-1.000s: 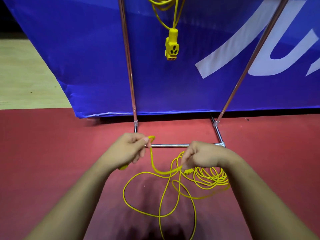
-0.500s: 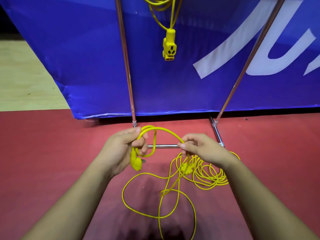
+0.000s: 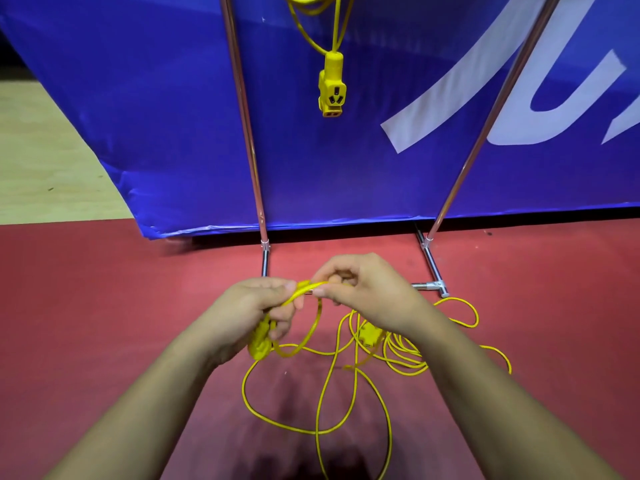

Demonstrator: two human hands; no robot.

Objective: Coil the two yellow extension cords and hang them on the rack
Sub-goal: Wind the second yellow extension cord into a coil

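Looking down, the head view shows both hands meeting just above the red floor [image 3: 104, 306], in front of the base bar of the rack [image 3: 244, 116]. The left hand [image 3: 256, 310] is curled round a loop of the loose yellow cord [image 3: 317, 432], with the cord's plug [image 3: 259, 346] sticking out below its palm. The right hand [image 3: 367, 289] pinches the same loop between thumb and forefinger, right beside the left hand's fingertips, its other fingers curled in. From the two hands the cord drops to the floor and sprawls in wide, uneven loops between the forearms. A tighter tangle lies under and to the right of the right wrist, where a yellow socket block [image 3: 370, 337] rests among the strands. The second yellow cord [image 3: 334, 26] hangs down from beyond the picture's top edge, above the hands and well apart from them, its socket end [image 3: 331, 90] dangling between the rack's two slanting chrome poles. A blue banner [image 3: 156, 116] stands behind the rack.
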